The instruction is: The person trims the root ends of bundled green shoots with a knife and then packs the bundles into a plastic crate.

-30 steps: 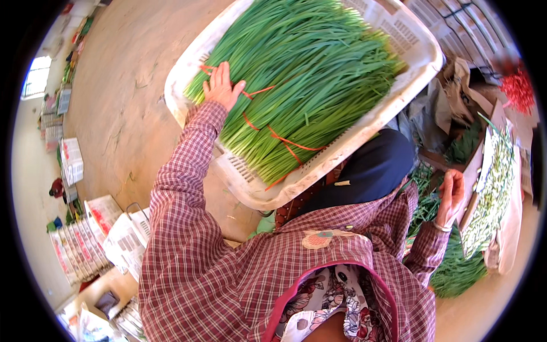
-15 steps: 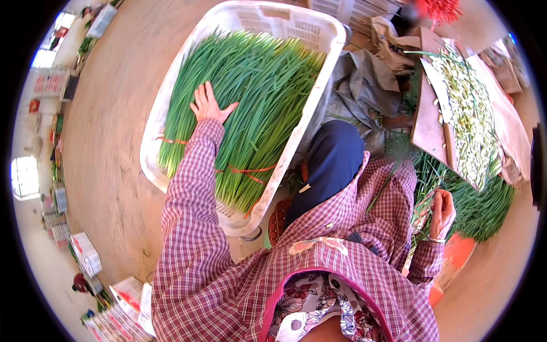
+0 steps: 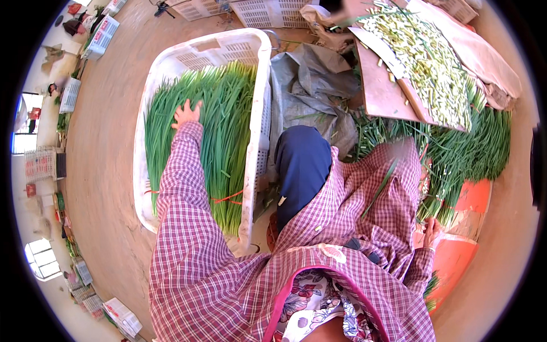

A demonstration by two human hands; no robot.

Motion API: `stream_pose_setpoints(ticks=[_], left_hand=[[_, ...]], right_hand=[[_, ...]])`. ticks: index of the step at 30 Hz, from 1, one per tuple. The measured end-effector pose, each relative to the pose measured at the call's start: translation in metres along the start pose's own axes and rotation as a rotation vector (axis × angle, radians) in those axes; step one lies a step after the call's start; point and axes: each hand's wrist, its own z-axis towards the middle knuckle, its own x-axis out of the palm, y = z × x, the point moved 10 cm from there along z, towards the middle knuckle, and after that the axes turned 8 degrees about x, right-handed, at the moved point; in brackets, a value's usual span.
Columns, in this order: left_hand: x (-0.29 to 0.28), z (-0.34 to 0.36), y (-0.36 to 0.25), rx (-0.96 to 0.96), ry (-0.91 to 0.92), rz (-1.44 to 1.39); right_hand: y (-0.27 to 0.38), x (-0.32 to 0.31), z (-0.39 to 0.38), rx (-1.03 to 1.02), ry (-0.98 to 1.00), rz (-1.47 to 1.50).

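Observation:
My left hand (image 3: 187,115) lies with fingers spread on a thick layer of green garlic chives (image 3: 219,125) in a white plastic crate (image 3: 261,108). Orange-red ties (image 3: 229,198) band the chives near their pale stem ends. On the right, my right hand (image 3: 432,232) is small in view, its fingers drawn together beside the stem ends of a loose chive pile (image 3: 470,139). Whatever it pinches is too small to make out. Above that pile, a knife with a brown handle (image 3: 414,100) rests on a board (image 3: 379,94) beside chopped pale stem pieces (image 3: 424,54).
A grey plastic sheet (image 3: 313,77) lies between crate and board. More white crates (image 3: 272,12) stand at the back. Orange-red sheeting (image 3: 456,256) is under the right-hand pile. My knee (image 3: 302,165) sits beside the crate. Boxes and crates (image 3: 101,37) line the left wall.
The whole view has shifted, putting the crate lower and farther left and the board higher and farther left. My left hand remains on the chives. My right hand has moved lower, towards the loose stem ends.

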Motion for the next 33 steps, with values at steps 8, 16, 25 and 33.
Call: stream_pose_setpoints(ticks=[8,16,25,33], left_hand=[[-0.091,-0.091,-0.111,0.857,-0.713,-0.385],[-0.03,-0.052,-0.129,0.555,-0.496,-0.068],[-0.022,-0.028,-0.113,0.447,-0.357,-0.317],[-0.02,-0.034,-0.124,0.414,-0.276,-0.292]], right_hand=[[-0.056,-0.002,-0.02,0.008,-0.093,-0.002],[-0.008,0.035,-0.017,-0.046,0.112,0.017],[-0.047,0.033,-0.012,-0.019,0.128,0.037],[-0.072,0.042,-0.004,-0.022,0.152,-0.037]])
